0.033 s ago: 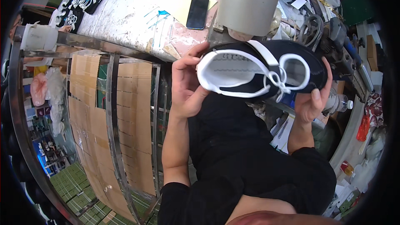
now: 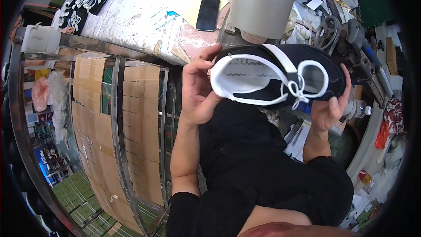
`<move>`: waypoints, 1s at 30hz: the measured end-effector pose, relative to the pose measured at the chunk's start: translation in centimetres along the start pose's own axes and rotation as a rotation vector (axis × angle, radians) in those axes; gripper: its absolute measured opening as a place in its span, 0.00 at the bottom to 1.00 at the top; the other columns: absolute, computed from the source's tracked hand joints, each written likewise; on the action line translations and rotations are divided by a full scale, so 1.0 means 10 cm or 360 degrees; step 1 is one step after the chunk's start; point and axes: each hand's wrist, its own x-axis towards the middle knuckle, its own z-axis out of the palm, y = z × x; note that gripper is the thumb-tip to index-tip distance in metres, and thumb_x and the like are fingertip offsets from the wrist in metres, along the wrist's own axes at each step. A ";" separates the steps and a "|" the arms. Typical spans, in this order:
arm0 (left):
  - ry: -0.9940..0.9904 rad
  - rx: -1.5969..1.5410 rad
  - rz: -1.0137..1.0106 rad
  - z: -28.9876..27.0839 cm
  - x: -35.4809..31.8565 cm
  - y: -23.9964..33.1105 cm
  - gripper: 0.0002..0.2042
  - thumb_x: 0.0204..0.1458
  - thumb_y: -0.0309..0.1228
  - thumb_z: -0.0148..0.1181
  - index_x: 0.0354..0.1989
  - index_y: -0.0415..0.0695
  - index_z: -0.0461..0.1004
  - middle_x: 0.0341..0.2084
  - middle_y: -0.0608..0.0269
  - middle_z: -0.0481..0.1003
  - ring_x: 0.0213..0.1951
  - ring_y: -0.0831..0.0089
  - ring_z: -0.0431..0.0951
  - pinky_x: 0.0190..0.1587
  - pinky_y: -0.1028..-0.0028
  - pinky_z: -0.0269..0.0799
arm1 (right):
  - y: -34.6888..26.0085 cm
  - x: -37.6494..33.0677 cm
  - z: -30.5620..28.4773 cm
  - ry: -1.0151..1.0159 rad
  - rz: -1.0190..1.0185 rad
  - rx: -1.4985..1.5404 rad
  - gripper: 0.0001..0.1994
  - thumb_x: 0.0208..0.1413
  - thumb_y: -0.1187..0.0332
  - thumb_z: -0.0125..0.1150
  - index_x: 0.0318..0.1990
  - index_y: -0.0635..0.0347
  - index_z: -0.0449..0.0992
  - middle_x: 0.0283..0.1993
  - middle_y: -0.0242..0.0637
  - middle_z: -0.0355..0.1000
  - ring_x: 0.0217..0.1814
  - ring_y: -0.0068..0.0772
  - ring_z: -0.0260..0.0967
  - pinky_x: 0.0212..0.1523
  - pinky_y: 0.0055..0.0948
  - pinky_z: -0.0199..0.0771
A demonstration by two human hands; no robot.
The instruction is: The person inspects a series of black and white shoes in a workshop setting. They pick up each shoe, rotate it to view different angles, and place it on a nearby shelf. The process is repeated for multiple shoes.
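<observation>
I hold a black shoe upper (image 2: 309,53) with white trim, a white strap and a white lace in front of my chest, its white-lined opening turned toward me. My left hand (image 2: 197,94) grips the heel end, thumb and fingers curled round the rim. My right hand (image 2: 328,112) supports the toe end from below, with fingers wrapped up its far side. The shoe sits just under a big grey metal cylinder (image 2: 263,4).
A worn white worktable (image 2: 131,13) holds a black phone (image 2: 208,13), yellow paper and several black shoe pieces (image 2: 85,0). A metal rack (image 2: 117,118) with cardboard sheets (image 2: 140,118) stands to my left. A machine with a handwheel (image 2: 326,33), a plastic bottle (image 2: 357,109) and clutter lie to the right.
</observation>
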 end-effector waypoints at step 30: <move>0.0258 0.0000 -0.0293 0.07 0.20 -0.01 0.40 0.43 0.48 0.77 0.59 0.37 0.64 0.49 0.62 0.71 0.51 0.74 0.73 0.49 0.75 0.70 | -0.09 0.04 -0.01 0.0054 0.0512 0.0099 0.29 0.65 0.52 0.52 0.63 0.69 0.64 0.57 0.42 0.71 0.62 0.32 0.69 0.65 0.32 0.65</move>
